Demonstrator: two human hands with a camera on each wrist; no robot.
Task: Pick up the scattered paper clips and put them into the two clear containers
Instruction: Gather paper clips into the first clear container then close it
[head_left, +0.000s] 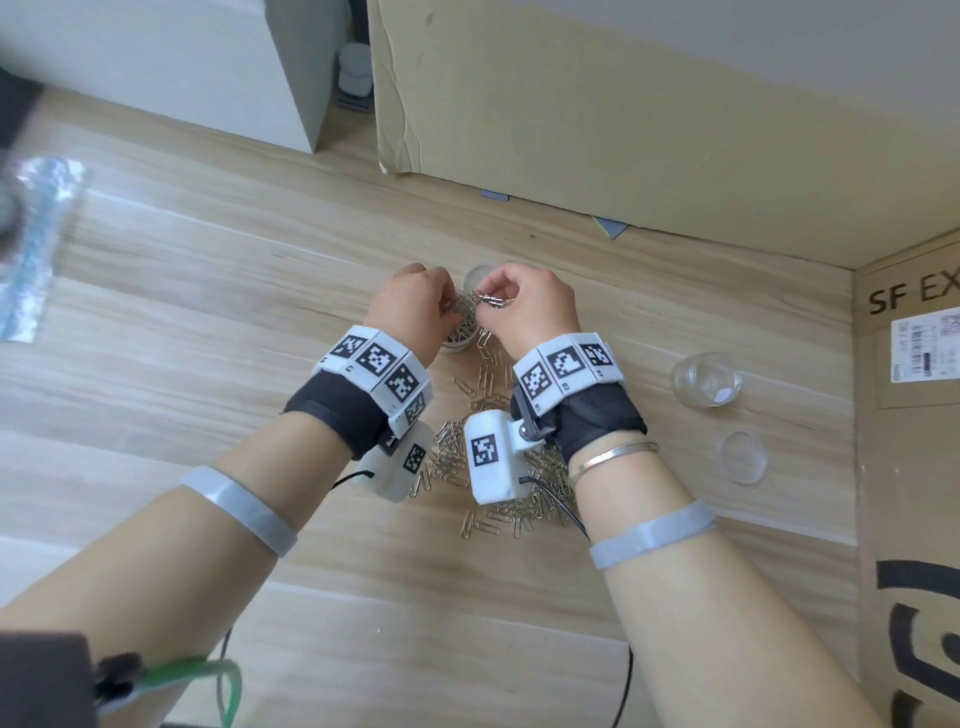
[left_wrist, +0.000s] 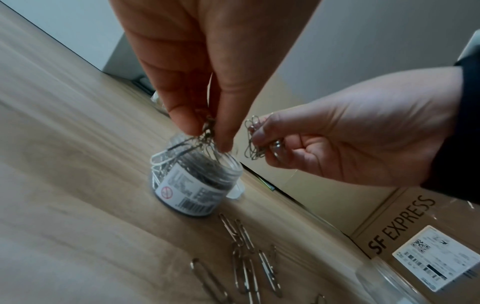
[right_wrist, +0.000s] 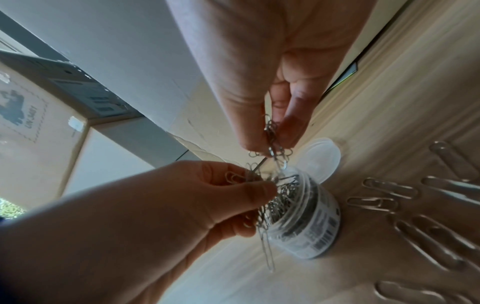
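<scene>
A small clear labelled jar (left_wrist: 192, 185) (right_wrist: 303, 222) stands open on the wooden table, nearly full of silver paper clips. My left hand (head_left: 441, 306) (left_wrist: 207, 135) pinches a tangled bunch of clips right over its mouth, with some dangling over the rim. My right hand (head_left: 491, 299) (right_wrist: 272, 142) is just beside it and pinches another small bunch of clips (left_wrist: 253, 142) above the jar. A pile of loose paper clips (head_left: 493, 467) (left_wrist: 246, 265) lies on the table under my wrists. A second clear jar (head_left: 705, 378) stands empty to the right.
One clear lid (head_left: 741, 457) lies near the empty jar, another lid (right_wrist: 319, 158) just behind the full one. Cardboard boxes close off the back (head_left: 623, 104) and the right side (head_left: 914, 415). A plastic bag (head_left: 36, 244) lies at far left.
</scene>
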